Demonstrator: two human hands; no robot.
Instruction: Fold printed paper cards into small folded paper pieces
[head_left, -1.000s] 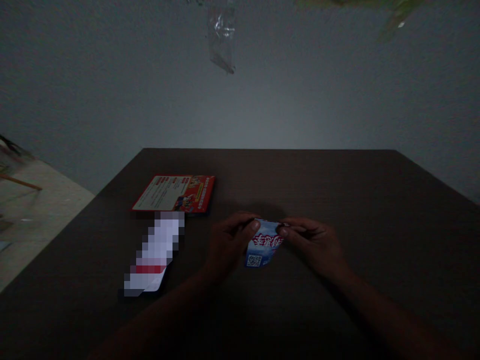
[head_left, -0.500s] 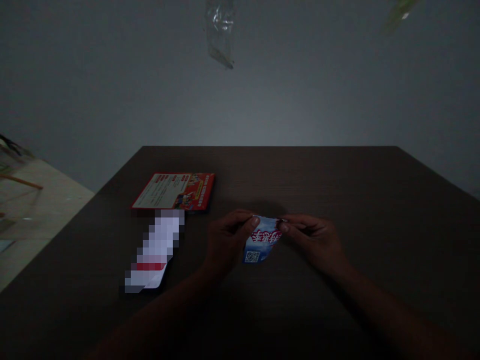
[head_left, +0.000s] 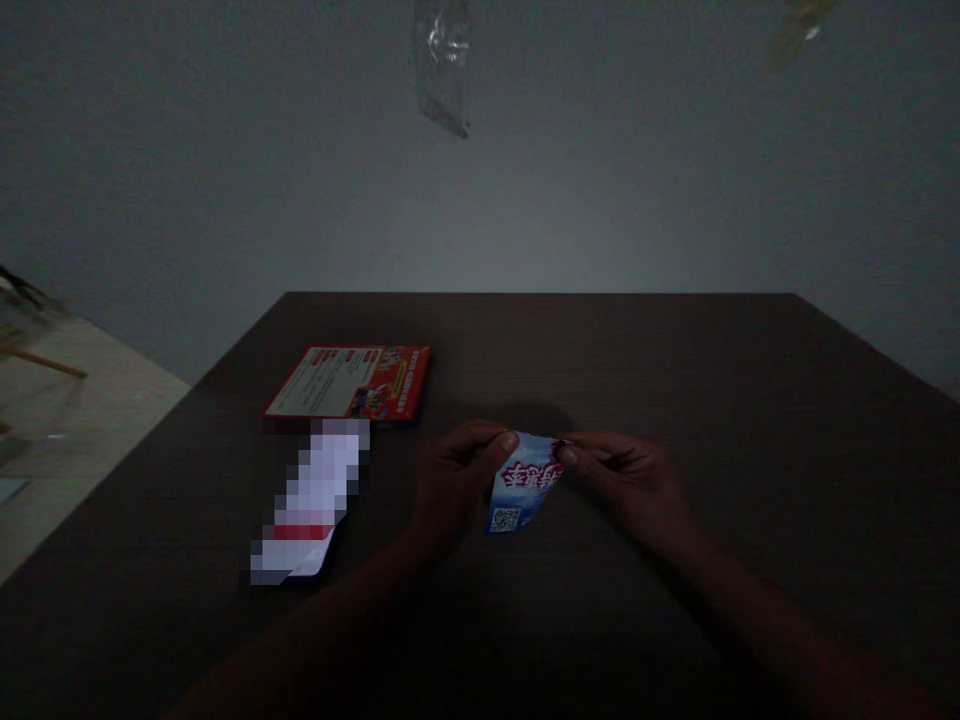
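A small blue-and-white packet [head_left: 523, 487] with large red-edged characters and a QR code is held up over the table, in front of me. My left hand [head_left: 456, 482] pinches its upper left edge between thumb and fingers. At the upper right corner, my right hand [head_left: 634, 482] has a closed pinch, the thumb close to the left one. The packet's lower part hangs free and looks slightly curved. Fingers behind it are hidden, and the dim light hides whether it is sealed or torn.
On the dark wooden table [head_left: 600, 350], a red printed box or booklet [head_left: 349, 383] lies at the left. Nearer me is a phone-like flat object [head_left: 319, 500], its top pixelated. A clear plastic bag [head_left: 442, 70] hangs before the grey wall. Pale floor [head_left: 112, 400] shows left.
The packet's lower edge has dropped slightly, and its face shows at a slightly different tilt. Both hands stay in nearly the same place with the same pinch.
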